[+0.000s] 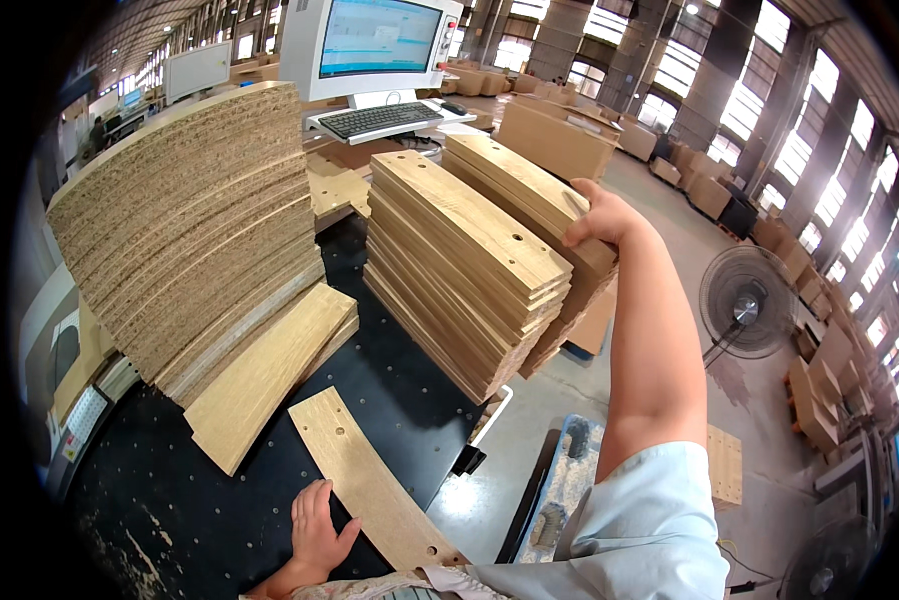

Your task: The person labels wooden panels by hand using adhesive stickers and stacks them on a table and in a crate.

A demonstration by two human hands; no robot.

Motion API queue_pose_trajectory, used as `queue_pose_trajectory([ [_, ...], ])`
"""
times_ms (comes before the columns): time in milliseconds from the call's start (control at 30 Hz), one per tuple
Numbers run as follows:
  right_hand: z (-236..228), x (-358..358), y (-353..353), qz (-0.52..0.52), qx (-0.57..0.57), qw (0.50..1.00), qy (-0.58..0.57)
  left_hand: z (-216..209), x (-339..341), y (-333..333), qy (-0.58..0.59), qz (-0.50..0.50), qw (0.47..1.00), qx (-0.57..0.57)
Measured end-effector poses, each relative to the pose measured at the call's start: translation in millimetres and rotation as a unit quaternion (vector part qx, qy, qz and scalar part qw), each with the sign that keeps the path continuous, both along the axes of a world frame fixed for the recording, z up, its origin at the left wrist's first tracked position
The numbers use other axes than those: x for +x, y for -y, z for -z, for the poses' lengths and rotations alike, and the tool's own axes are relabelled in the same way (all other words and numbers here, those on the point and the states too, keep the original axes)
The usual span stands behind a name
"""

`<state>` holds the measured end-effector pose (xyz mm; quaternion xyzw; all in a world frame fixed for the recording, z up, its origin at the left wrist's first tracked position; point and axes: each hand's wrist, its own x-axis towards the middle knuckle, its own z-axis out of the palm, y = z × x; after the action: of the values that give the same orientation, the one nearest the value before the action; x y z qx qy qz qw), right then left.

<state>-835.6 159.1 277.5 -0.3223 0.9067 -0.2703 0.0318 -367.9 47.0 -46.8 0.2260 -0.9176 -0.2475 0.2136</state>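
My right hand reaches out to the farther stack of wood-grain boards. Its thumb and fingers straddle the near end of the top board, closed around it; part of the grip is hidden. Low in the picture my left hand lies on the black table with fingers stretched out, beside a single drilled board, its fingertips close to the board's edge. This board lies flat and has holes near both ends. Left of the right-hand stack stands another tall stack of drilled boards.
A high pile of chipboard-edged panels rises at the left, with shorter boards at its foot. Behind are a monitor and keyboard. A standing fan, a blue pallet and cardboard boxes occupy the floor.
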Motion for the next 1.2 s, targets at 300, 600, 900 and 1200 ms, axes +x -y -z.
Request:
queue_pose_trajectory([
  [300, 5.2, -9.5, 2.3, 0.007, 0.032, 0.999, 0.027, -2.5, -0.8, 1.6, 0.011, 0.021, 1.0, -0.005],
  [600, 2.5, -12.7, 1.9, -0.019, 0.029, 0.999, 0.011, -3.1, -0.9, 0.9, 0.007, 0.014, 1.0, -0.016],
  [900, 2.9, -13.9, 4.4, -0.019, 0.066, 0.998, 0.011, -2.8, -1.1, 1.4, 0.004, 0.013, 1.0, -0.021],
  [1200, 18.4, 82.8, -51.3, 0.008, -0.322, 0.883, -0.342, 2.1, 4.8, 0.5, -0.008, 0.002, 1.0, -0.027],
])
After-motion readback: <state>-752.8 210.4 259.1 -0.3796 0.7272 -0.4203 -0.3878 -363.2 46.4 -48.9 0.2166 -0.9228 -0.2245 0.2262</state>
